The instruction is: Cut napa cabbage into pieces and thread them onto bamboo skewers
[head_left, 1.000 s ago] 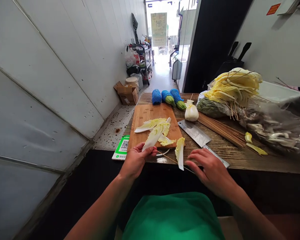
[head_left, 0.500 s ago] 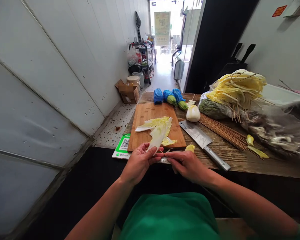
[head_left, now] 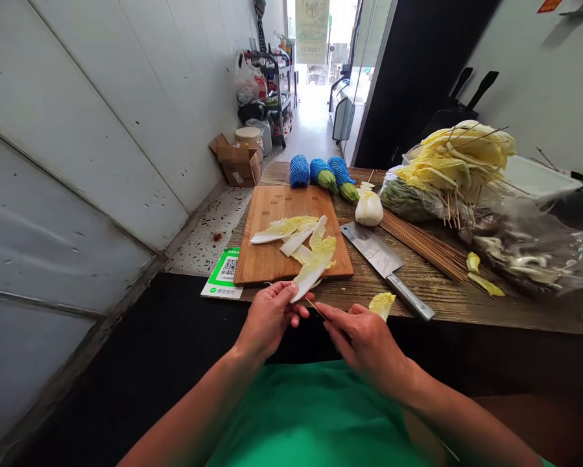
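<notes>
My left hand pinches the white stem end of a napa cabbage leaf in front of the cutting board's near edge. Closed around a thin wooden skewer, my right hand sits just to the right. The skewer's tip points at the leaf's base by my left fingers; whether it pierces the leaf is hidden. More pale yellow cabbage leaves lie on the wooden cutting board. A further leaf piece shows behind my right hand, at the table edge.
A cleaver lies right of the board, beside a cabbage heart and a bundle of skewers. Skewered cabbage leaves are piled on bags at the right. Blue-netted squashes lie behind the board. A QR-code card is at left.
The leaf in my left hand has turned and tilts further right. My right hand has moved slightly down with the skewer. The whole view has shifted a little.
</notes>
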Motion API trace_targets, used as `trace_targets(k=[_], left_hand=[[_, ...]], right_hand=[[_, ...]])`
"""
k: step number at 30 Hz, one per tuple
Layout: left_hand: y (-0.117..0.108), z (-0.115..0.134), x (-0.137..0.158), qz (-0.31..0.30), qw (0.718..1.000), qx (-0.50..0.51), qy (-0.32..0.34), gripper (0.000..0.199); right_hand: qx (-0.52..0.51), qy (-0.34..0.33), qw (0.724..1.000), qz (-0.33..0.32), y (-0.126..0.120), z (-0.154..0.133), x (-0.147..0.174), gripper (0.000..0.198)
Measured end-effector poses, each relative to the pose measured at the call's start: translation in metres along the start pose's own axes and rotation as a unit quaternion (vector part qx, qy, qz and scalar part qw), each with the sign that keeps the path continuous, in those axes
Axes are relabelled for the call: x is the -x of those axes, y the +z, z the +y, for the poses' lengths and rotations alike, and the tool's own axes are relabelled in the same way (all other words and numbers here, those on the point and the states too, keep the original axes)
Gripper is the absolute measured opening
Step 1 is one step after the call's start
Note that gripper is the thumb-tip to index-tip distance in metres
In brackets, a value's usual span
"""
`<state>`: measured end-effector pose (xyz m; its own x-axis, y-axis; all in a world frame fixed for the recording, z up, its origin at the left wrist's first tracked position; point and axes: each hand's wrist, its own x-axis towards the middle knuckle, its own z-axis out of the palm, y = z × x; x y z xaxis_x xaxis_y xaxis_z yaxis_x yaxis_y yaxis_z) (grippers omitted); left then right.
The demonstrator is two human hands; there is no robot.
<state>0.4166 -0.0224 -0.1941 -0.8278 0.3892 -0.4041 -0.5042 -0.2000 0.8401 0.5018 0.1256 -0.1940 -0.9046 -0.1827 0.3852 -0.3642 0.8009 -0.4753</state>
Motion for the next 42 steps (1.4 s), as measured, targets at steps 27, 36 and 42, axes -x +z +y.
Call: trace_targets(k=[27,36,42], left_hand=[[0.009,-0.005,0.012,-0.046,0.999,-0.006,-0.002,0.017],[0.012,-0.007,0.011,-0.052,0.999,0.005,-0.015,0.012],[0.010,-0.007,0.012,-0.062,0.998,0.011,-0.028,0.011]], right_hand=[[0.051,0.027,0.997,-0.058,0.005,-0.001,0.005,0.036],[0.090,0.015,0.994,-0.057,0.004,0.000,0.004,0.037],[0.075,0.021,0.995,-0.056,0.004,-0.001,0.004,0.032]])
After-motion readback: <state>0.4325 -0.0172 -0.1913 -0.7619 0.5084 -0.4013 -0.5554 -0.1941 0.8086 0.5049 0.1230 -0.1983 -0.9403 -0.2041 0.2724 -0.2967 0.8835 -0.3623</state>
